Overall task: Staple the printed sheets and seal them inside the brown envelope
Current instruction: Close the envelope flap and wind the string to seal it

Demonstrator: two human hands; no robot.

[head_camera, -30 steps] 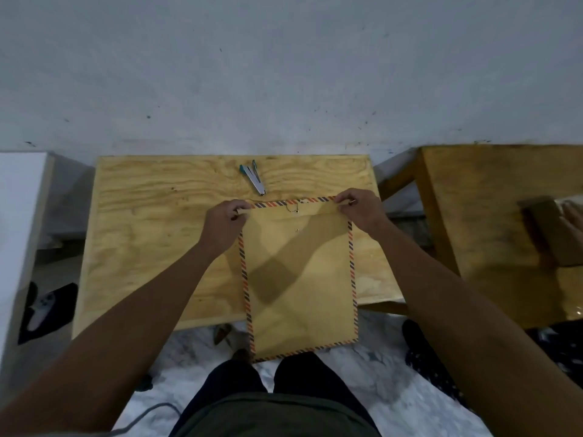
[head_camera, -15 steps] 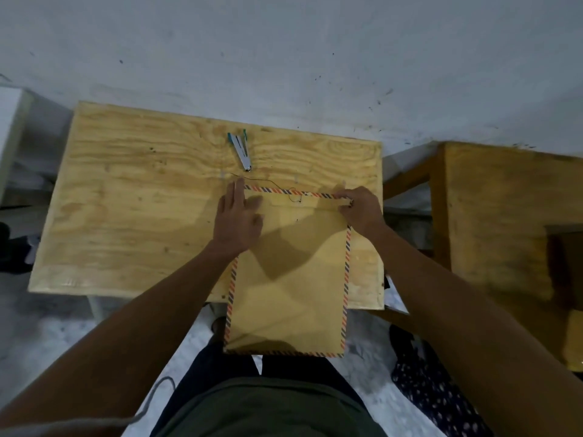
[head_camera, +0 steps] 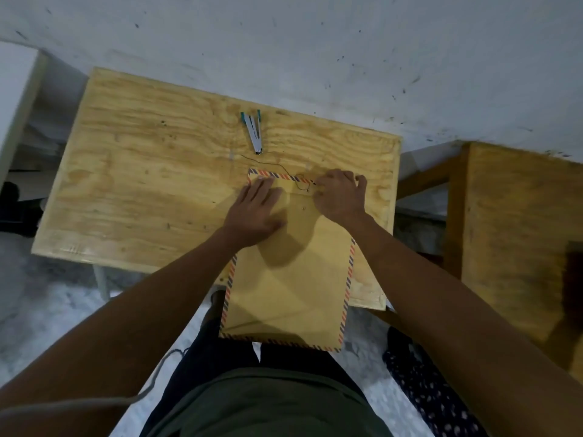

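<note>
The brown envelope (head_camera: pixel 290 279) with a red and blue striped border lies on the plywood table (head_camera: pixel 151 184), its lower half hanging over the near edge. Its flap is folded down. My left hand (head_camera: pixel 255 212) lies flat, fingers together, on the envelope's upper left part. My right hand (head_camera: pixel 340 197) is at the flap's top right, fingertips pinching the thin dark closure string (head_camera: pixel 277 167) near the flap's button. The string trails left over the table. A small stapler (head_camera: pixel 254 132) with teal ends lies beyond the envelope. The printed sheets are not visible.
A white wall rises just behind the table. A second wooden table (head_camera: pixel 520 231) stands to the right, with a gap between. A white surface (head_camera: pixel 15 80) is at the far left. My legs are below the envelope, over a marbled floor.
My left hand went from gripping the flap's left corner to lying flat on the envelope. My right hand moved inward along the flap to the string. The view shifted right and tilted.
</note>
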